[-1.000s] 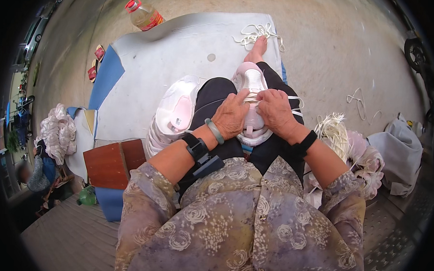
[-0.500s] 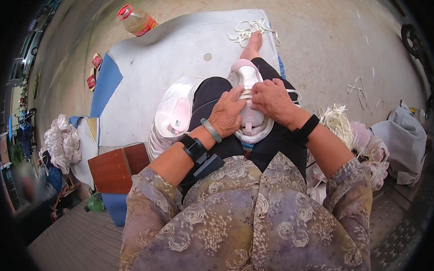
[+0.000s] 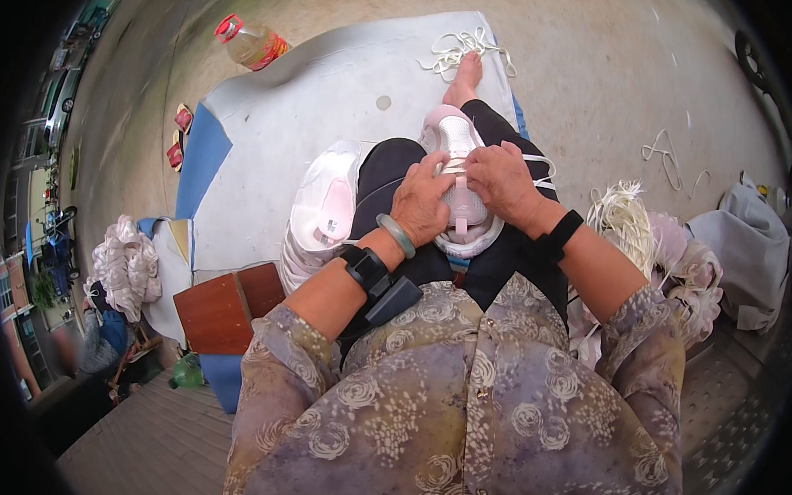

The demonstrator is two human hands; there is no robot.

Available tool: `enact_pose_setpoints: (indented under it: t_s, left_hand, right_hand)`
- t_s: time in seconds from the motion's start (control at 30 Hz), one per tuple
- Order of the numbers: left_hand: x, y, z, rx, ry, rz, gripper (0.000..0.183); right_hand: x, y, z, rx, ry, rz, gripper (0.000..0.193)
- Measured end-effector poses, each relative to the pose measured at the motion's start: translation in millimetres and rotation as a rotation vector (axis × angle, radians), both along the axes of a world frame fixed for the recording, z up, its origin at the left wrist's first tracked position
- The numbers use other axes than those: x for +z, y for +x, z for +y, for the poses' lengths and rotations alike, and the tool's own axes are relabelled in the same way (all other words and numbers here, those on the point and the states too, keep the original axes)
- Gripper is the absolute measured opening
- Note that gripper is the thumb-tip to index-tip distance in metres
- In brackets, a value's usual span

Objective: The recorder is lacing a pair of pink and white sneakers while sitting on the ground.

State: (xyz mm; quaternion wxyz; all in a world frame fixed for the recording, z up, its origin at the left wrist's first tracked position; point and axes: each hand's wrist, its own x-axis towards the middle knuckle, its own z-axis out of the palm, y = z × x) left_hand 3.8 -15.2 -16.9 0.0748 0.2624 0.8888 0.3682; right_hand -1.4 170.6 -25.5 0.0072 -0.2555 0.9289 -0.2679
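Note:
A pink and white sneaker (image 3: 453,132) rests between my thighs, its toe pointing away from me. My left hand (image 3: 421,200) lies along its left side, fingers bent in a pinch at the lace holes. From the other side my right hand (image 3: 501,183) reaches in, fingertips closed at the opposite row. A white shoelace (image 3: 454,166) crosses the tongue between both hands, and a loose end trails to the right over my thigh. The fingertips are partly hidden, but both appear to pinch the lace. Left of my leg stands a stack of white shoes (image 3: 326,193).
Loose laces (image 3: 462,53) lie by my bare foot on the pale sheet (image 3: 286,139). A bottle with a red cap (image 3: 255,47) stands behind it. To my right are a lace bundle (image 3: 622,222), more pink shoes (image 3: 693,274) and grey cloth (image 3: 743,255). A brown board (image 3: 212,317) lies left.
My hands stay at the sneaker's lacing, with the fingers slightly shifted. More of the loose lace shows at the right over my thigh. The whole view has shifted a little.

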Motion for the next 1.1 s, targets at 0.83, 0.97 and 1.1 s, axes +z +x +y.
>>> enact_pose_setpoints:
  t_s: [0.83, 0.97, 1.1]
  left_hand:
    - [-14, -2, 8, 0.138, 0.148, 0.03, 0.006]
    - [-1, 2, 4, 0.142, 0.255, -0.026, 0.004]
    - [21, -2, -48, 0.294, 0.2, 0.175, 0.003]
  right_hand:
    - [22, -1, -5, 0.052, 0.152, -0.26, 0.013]
    - [8, 7, 7, 0.027, -0.077, -0.253, 0.009]
    - [15, 13, 22, -0.058, -0.49, -0.235, 0.01]
